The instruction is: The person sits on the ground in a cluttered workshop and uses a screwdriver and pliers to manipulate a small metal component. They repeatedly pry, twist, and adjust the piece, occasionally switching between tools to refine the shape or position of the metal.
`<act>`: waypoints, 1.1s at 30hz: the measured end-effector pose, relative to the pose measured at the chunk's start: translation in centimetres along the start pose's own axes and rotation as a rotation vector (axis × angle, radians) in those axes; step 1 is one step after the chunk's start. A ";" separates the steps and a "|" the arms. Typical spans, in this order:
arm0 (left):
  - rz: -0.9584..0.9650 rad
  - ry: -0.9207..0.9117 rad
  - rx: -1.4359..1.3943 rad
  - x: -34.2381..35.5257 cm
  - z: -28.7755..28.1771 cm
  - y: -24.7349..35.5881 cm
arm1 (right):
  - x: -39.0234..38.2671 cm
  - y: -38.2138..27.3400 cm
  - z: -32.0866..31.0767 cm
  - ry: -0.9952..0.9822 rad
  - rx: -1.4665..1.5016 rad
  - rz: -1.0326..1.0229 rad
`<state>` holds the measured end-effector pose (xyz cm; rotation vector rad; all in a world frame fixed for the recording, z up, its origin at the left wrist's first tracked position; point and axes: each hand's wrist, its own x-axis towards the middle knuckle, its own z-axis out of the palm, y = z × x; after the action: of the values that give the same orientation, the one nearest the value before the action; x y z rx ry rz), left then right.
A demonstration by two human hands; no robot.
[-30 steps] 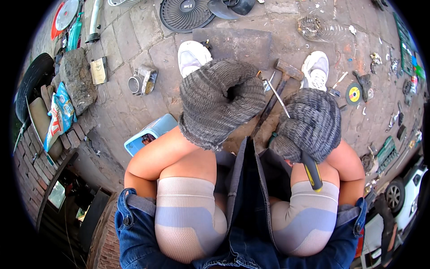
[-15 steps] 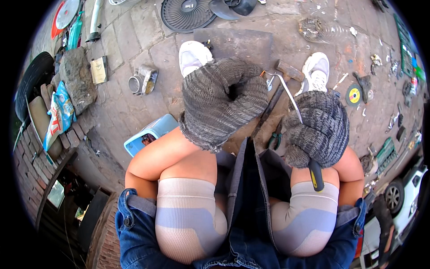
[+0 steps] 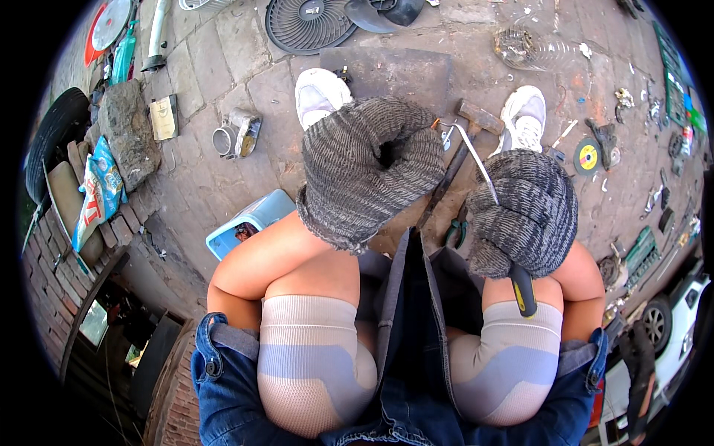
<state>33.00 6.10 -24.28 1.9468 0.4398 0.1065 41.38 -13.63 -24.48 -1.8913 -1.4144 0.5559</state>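
My left hand (image 3: 372, 167), in a grey knitted glove, is closed near my left shoe (image 3: 316, 97), pinching at the end of a thin metal piece; what is inside the fingers is hidden. My right hand (image 3: 524, 212), also gloved, is closed round a screwdriver-like tool with a black-and-yellow handle (image 3: 524, 290). Its pale shaft (image 3: 481, 162) rises past the fingers and appears bent at the top toward my left fingers. A hammer (image 3: 480, 117) lies on the paving between my feet, partly behind the hands, with green-and-black pliers (image 3: 455, 233) beside its handle.
Around me lie a blue tub (image 3: 219, 241), metal canister (image 3: 245, 134), rock (image 3: 126, 134), tyre (image 3: 52, 141), round grille (image 3: 309, 26), plastic bottle (image 3: 550, 52), cutting disc (image 3: 587, 156) and green tool cases (image 3: 639, 253). A white car (image 3: 677, 312) stands at the lower right.
My right hand has shifted slightly right with the tool, whose shaft now stands steeper and looks bent at its upper end. My left hand moved slightly right, staying closed.
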 end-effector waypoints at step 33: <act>-0.166 -0.003 -0.176 -0.3 0.0 -0.2 | 0.7 1.2 1.6 -0.047 -0.131 -0.128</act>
<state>32.69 6.05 -24.42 1.7308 0.5687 0.0337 41.29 -12.70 -26.40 -1.8823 -1.6249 0.4585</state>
